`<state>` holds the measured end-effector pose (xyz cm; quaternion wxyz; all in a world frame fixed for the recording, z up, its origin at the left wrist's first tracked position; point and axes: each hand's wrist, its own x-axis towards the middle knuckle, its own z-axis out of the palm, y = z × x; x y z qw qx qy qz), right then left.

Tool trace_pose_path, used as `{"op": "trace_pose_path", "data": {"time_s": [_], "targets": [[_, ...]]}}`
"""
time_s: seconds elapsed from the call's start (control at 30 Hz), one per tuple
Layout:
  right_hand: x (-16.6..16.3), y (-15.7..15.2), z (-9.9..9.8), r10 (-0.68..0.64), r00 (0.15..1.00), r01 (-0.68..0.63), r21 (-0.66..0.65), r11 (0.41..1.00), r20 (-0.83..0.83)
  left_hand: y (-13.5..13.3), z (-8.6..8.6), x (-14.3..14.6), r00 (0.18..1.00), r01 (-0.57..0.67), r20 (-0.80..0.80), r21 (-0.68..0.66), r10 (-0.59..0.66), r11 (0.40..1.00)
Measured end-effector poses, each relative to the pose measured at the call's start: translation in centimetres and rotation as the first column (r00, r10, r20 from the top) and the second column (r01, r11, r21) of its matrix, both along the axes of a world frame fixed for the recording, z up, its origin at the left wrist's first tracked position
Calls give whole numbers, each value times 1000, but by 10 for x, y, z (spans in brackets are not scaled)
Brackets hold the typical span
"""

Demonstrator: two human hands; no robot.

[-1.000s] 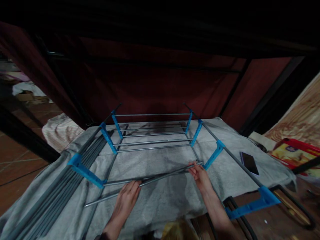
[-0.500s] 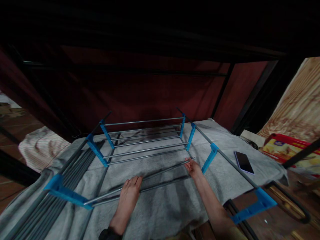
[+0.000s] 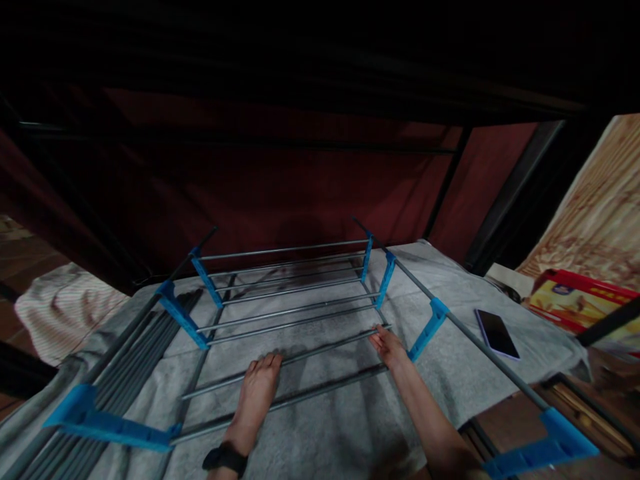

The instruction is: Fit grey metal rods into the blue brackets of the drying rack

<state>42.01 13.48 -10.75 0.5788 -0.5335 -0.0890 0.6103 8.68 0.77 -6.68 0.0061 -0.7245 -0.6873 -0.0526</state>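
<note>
A thin grey metal rod (image 3: 320, 351) spans both my hands, slightly tilted in view with its right end farther off. My left hand (image 3: 259, 383) is closed over its middle from above. My right hand (image 3: 389, 345) pinches it near the right end. The rod's left end lies apart from the near-left blue plastic bracket (image 3: 115, 423). Below it, a second rod (image 3: 330, 385) runs from that bracket toward the right blue bracket (image 3: 429, 328); my right forearm hides part of this. Beyond my hands, several rods (image 3: 300, 308) join blue brackets into a rack frame.
A bundle of loose grey rods (image 3: 133, 377) lies at left on a grey cloth (image 3: 320, 433). To the right are a phone (image 3: 497, 333) and a red-and-yellow box (image 3: 575, 300). Black metal frame bars (image 3: 453, 173) and a dark red panel (image 3: 300, 180) stand behind.
The held rod's left end has moved away from the near-left bracket, farther from me. Both hands keep their hold. The view has shifted slightly.
</note>
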Motion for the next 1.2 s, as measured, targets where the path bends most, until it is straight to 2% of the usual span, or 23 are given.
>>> {"op": "trace_pose_path", "data": {"time_s": [0.3, 0.47, 0.63, 0.77, 0.97, 1.1, 1.2], "targets": [[-5, 3, -3, 11, 1000, -11, 59, 998, -7, 14, -27, -16, 993, -18, 120, 16, 16, 1000], [-8, 4, 0, 6, 999, -3, 88, 996, -36, 19, -39, -27, 969, 13, 244, 98, -37, 995], [-9, 5, 10, 20, 997, -11, 129, 992, -72, 21, -46, -37, 925, 10, 365, 244, -101, 970], [-12, 8, 26, 17, 996, -1, 188, 982, -83, 19, -44, -39, 917, 5, 380, 288, -119, 958], [-8, 19, 59, 15, 996, 11, 293, 956, -88, 16, -33, -44, 920, -20, 375, 342, -117, 940], [2, 26, 78, -25, 997, 49, 328, 943, -77, 10, -23, -54, 943, -120, 332, 340, 1, 933], [11, 26, 82, -84, 994, 101, 316, 943, -66, -3, -11, -56, 949, -259, 271, 374, 162, 891]]}}
